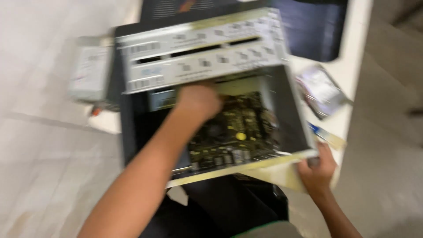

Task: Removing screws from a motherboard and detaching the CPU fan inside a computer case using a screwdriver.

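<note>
Head view, looking down; the frame is blurred by motion. An open computer case is lying on its side on a pale table, its interior facing the camera. The left hand is reaching into the case from below, the forearm crossing the near edge of the case. Its fingers are curling inward and the back of the hand is facing the camera; it is sitting at the upper edge of the dark circuit board, just below the grey perforated drive bay. Whether it is gripping anything or merely pressing there cannot be told from this view. The right hand is closing over the near right corner of the case, fingers wrapping the metal rim, thumb side toward the board.

The circuit board is lying flat on the floor of the case, filling its lower middle. To the left of the case, a grey box-shaped unit is resting beside it. To the right, a flat drive in a clear bag is lying on the table, with a small blue-and-pale item near the case's right wall.
</note>
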